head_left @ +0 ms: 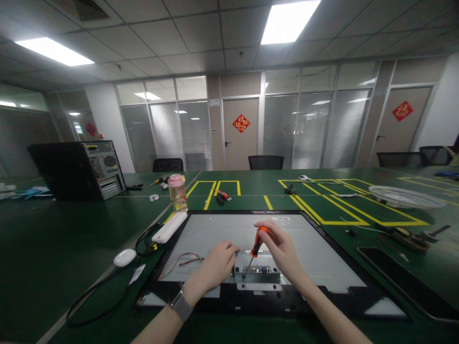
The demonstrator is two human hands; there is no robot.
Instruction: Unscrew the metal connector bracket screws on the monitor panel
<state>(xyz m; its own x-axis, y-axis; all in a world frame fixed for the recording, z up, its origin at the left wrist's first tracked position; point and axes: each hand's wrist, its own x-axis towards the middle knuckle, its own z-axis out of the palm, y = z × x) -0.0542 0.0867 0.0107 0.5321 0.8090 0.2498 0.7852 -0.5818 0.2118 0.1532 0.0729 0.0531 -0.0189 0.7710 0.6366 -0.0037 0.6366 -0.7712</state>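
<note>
A flat monitor panel [315, 248] lies face down on the green table, its grey metal back up inside a black frame. My right hand [281, 248] is closed on a screwdriver [255, 248] with an orange and black handle, its tip down on a small metal bracket [258, 274] near the panel's front edge. My left hand [217, 263] rests beside it, fingers curled in a pinch at the bracket's left end; what they hold is too small to make out. A watch sits on my left wrist. Thin coloured wires [179, 262] run across the panel's left part.
A white bar [170, 227], a white mouse [125, 257] and black cable [93, 296] lie left of the panel. A pink-lidded bottle [177, 192] stands behind. A computer case [77, 169] sits far left, a white fan grille [407, 196] far right, a dark panel [405, 282] near right.
</note>
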